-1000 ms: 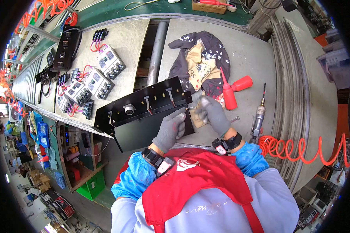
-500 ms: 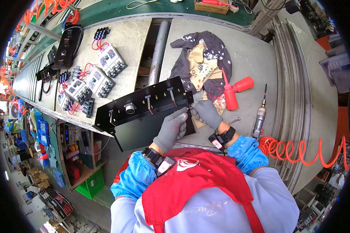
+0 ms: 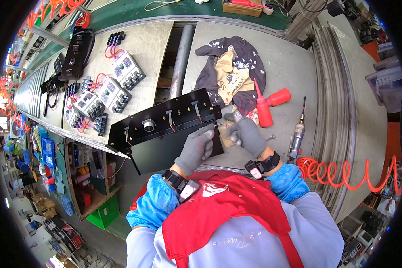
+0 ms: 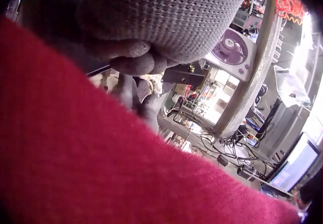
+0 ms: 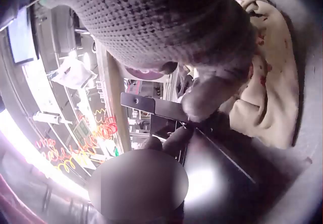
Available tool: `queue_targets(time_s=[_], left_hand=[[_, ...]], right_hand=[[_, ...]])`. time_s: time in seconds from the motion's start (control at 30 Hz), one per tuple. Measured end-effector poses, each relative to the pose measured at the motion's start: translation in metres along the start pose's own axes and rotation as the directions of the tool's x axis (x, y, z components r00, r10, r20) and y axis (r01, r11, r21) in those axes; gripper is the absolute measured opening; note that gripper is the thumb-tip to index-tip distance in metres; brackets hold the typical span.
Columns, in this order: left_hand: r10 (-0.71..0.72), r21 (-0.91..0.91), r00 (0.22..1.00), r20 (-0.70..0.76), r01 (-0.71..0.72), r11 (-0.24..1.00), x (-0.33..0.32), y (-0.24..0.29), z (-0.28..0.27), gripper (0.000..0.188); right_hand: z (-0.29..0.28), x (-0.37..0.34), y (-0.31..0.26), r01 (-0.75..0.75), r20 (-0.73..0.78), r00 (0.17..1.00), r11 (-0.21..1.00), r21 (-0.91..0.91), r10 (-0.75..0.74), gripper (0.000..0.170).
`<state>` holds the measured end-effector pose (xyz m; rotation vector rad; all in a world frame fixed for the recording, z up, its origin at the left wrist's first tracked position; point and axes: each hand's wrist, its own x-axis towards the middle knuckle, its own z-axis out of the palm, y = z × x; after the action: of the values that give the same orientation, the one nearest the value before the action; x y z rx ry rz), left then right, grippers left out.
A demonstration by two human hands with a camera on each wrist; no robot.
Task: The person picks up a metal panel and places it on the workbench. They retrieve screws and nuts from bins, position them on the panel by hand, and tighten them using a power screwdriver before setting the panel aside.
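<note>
1. Noted: one black housing (image 3: 152, 147), lying aslant across the gap between two sections of the table (image 3: 288, 62); near left corner projecting past the front edge.
2. On the housing, counted: one round connector (image 3: 148, 125), three upright metal brackets (image 3: 170, 120), and several small brass-coloured studs.
3. Left hand (image 3: 194, 149), gloved in grey: at the housing's right edge, grip pinched onto that edge, remaining fingers curled in over the plate.
4. Right hand (image 3: 249, 137), likewise gloved: just beside the same edge, fingers bent; blurred at the tips, so cannot tell whether grip is pinching a small part.
5. Clearance: narrow between hands; wider on the bare strip between bottles and air driver (image 3: 297, 136). Behind the right hand, room limited by bundled cloth (image 3: 251, 58) and bottles.
6. Right section, counted: two red bottles (image 3: 264, 111), partly overlapping in view; one small wrench (image 3: 270, 137), near the right wrist; one air driver, near one coiled red hose (image 3: 330, 172).
7. Left section, counted: at least four white breaker units (image 3: 127, 69), closely grouped beyond the housing, with red leads and black terminal blocks attached.
</note>
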<state>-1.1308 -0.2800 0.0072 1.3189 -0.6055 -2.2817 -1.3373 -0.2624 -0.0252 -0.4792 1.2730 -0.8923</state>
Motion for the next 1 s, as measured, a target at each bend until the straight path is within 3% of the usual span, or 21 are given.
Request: queue_targets(time_s=[0.03, 0.13, 0.23, 0.33, 0.43, 0.53, 0.63, 0.73, 0.83, 0.93, 1.0], left_hand=[[0.002, -0.001, 1.0, 0.001, -0.002, 1.0, 0.0, -0.001, -0.001, 0.052], [0.0, 0.017, 1.0, -0.003, 0.0, 1.0, -0.001, 0.001, 0.001, 0.052], [0.0, 0.009, 1.0, -0.009, 0.0, 1.0, -0.002, 0.001, 0.002, 0.052], [-0.005, 0.01, 1.0, -0.001, 0.005, 1.0, 0.001, 0.0, -0.001, 0.051], [0.002, 0.024, 1.0, -0.014, -0.002, 1.0, -0.001, 0.002, 0.002, 0.051], [0.005, 0.022, 1.0, -0.019, -0.004, 1.0, -0.001, 0.002, 0.002, 0.05], [0.01, 0.037, 1.0, -0.01, -0.009, 0.999, -0.001, 0.002, 0.001, 0.05], [0.004, 0.021, 1.0, -0.01, -0.004, 1.0, -0.002, 0.003, 0.002, 0.05], [0.009, 0.016, 1.0, -0.005, -0.009, 1.0, -0.002, 0.002, 0.002, 0.05], [0.008, -0.001, 1.0, -0.001, -0.008, 1.0, -0.003, 0.002, 0.001, 0.05], [0.008, 0.003, 1.0, 0.0, -0.008, 1.0, -0.004, 0.002, 0.001, 0.051]], right_hand=[[-0.001, -0.004, -0.005, -0.062, 0.047, 0.997, 0.998, 0.012, 0.061, 0.04], [0.009, 0.009, 0.008, 0.083, -0.114, 0.99, 0.996, -0.023, -0.085, 0.041], [-0.001, 0.004, 0.002, -0.029, 0.004, 1.0, 1.0, 0.005, 0.029, 0.038], [0.001, 0.007, 0.007, 0.01, -0.039, 0.999, 0.997, -0.071, -0.013, 0.051], [0.006, 0.004, 0.004, 0.022, 0.001, 1.0, 1.0, -0.001, -0.022, 0.036], [0.0, 0.005, 0.004, 0.025, -0.028, 0.999, 0.997, -0.078, -0.027, 0.036], [0.01, 0.004, 0.002, 0.077, -0.055, 0.996, 0.997, -0.013, -0.077, 0.036], [-0.002, 0.001, 0.0, -0.056, 0.005, 0.998, 0.989, -0.136, 0.057, 0.049], [0.011, 0.005, 0.005, 0.072, -0.074, 0.994, 0.993, -0.094, -0.079, 0.05], [-0.001, 0.001, 0.001, -0.061, 0.044, 0.997, 0.998, -0.022, 0.062, 0.047], [0.01, 0.006, 0.007, 0.047, -0.055, 0.997, 0.999, 0.0, -0.047, 0.042]])
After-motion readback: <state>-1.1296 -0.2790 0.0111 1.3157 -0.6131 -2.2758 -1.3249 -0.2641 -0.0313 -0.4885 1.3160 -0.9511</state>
